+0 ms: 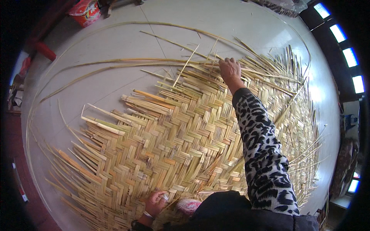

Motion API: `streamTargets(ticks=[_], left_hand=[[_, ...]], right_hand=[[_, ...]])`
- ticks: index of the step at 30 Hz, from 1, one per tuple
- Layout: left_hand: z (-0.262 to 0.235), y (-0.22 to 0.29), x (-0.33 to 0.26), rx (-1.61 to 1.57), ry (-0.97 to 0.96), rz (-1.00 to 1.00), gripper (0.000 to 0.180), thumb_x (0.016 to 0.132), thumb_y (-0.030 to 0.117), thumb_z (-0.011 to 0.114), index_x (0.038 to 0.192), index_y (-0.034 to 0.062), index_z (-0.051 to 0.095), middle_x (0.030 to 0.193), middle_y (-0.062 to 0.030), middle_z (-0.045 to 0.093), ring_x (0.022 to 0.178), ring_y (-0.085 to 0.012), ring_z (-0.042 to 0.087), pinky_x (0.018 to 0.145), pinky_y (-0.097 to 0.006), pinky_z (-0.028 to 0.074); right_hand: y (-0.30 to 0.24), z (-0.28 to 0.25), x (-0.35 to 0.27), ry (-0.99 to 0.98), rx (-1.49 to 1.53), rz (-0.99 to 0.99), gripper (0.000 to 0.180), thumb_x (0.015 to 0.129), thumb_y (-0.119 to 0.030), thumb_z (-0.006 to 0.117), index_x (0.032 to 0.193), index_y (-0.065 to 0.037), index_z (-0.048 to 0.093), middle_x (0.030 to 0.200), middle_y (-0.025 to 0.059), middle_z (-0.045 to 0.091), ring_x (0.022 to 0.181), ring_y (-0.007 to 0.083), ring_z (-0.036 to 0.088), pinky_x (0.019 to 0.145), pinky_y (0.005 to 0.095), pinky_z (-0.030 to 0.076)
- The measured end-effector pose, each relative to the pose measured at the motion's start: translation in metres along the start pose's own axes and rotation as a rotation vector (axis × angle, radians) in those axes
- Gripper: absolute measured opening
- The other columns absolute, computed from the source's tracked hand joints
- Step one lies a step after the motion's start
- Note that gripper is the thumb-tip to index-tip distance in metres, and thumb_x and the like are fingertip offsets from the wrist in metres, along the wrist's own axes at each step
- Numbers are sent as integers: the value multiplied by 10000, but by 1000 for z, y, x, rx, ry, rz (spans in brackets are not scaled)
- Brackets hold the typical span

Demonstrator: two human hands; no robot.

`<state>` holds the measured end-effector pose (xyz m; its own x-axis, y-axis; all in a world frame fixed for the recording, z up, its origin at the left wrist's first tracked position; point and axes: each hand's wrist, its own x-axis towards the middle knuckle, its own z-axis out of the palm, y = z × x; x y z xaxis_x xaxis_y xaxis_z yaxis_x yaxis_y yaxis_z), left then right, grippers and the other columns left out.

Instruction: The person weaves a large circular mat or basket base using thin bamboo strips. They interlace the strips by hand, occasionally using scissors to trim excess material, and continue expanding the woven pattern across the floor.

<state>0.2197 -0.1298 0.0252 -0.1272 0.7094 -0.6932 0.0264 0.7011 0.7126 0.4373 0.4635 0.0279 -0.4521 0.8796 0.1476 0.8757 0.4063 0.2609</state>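
At upper centre, the right hand point(230, 73) curls over strips point(165, 60) along the woven mat point(185, 142) mid-frame, the left hand point(155, 203) is half-curled at lower centre, neither hold can be told, and uneven pulling might split strips or loosen the mat.

Red printed tub point(85, 14): served as landmark. Grey tiled floor point(111, 84): extended right of and below the tub. Red bar point(45, 51): showed near the tub, below and left. Dark red flooring point(30, 177): ran far below the tub. Bright window panes point(338, 33): formed a row well to the tub's right.
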Motion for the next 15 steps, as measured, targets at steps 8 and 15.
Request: streamTargets(ticks=[8, 15], left_hand=[[-1, 5, 1, 192, 29, 123, 286, 797, 137, 607, 1060, 48, 676, 1026, -130, 642, 960, -246, 612, 856, -346, 494], [-2, 12, 0, 143, 8, 134, 270, 814, 158, 612, 1052, 55, 685, 1026, -110, 649, 957, -243, 616, 832, -350, 499]], right_hand=[[-31, -28, -17, 179, 499, -17, 217, 894, -323, 580, 999, -142, 633, 941, 72, 643, 913, 306, 619, 771, 426, 496], [-38, -8, -8, 82, 617, 263, 216, 905, -235, 547, 1020, -62, 607, 1031, 201, 603, 936, 400, 622, 770, 493, 507]])
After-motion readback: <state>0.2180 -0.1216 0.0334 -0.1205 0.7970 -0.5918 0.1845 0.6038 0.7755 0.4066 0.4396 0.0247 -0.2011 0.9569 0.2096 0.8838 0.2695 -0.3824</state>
